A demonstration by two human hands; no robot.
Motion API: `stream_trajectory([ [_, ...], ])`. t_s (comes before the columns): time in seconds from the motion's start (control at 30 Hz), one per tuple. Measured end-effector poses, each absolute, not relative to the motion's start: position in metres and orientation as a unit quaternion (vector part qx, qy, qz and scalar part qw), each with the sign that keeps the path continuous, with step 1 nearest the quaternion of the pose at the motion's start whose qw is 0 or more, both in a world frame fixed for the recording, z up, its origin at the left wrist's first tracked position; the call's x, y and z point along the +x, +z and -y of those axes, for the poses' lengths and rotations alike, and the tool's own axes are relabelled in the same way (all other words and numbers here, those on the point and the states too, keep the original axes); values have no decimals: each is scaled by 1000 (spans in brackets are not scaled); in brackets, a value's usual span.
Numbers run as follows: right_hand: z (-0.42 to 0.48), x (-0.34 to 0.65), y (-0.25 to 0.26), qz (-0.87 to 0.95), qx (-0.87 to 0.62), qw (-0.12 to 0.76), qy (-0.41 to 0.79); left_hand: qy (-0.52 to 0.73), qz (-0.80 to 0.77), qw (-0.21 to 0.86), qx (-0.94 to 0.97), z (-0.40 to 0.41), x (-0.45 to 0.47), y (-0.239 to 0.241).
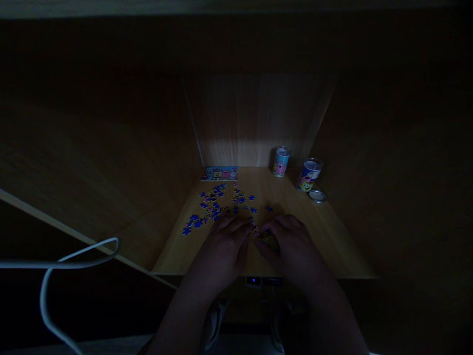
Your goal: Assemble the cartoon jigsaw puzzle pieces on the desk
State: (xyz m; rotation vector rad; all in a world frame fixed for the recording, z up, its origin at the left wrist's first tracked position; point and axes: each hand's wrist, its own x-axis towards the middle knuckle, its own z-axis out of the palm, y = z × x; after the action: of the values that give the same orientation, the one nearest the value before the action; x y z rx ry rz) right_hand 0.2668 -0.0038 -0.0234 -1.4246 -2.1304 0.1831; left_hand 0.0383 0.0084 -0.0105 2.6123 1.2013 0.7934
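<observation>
In the dim head view, several loose jigsaw puzzle pieces (pixel 197 223), many blue side up, lie scattered on the wooden shelf (pixel 332 246). My left hand (pixel 227 241) is at the near edge of the scatter, its fingers bent and drawn together; whatever they hold is hidden. Close beside it, my right hand (pixel 290 241) curls its thumb and fingers around a yellowish cluster of puzzle pieces (pixel 271 240), partly covered by the hand. A few small pieces (pixel 254 224) show between the two hands.
A cartoon picture card (pixel 221 173) lies at the back left. Two printed cans (pixel 281 162) stand back right, with a round lid (pixel 317 196) near the closer can (pixel 308 176). Wooden walls enclose both sides. A white cable (pixel 46 296) loops at lower left.
</observation>
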Motion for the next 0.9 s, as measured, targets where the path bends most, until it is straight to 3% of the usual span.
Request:
stream_trajectory([
  [0.9,1,269,-25,812,-504,281,86,253,-393,99,879,-4,39,-5],
])
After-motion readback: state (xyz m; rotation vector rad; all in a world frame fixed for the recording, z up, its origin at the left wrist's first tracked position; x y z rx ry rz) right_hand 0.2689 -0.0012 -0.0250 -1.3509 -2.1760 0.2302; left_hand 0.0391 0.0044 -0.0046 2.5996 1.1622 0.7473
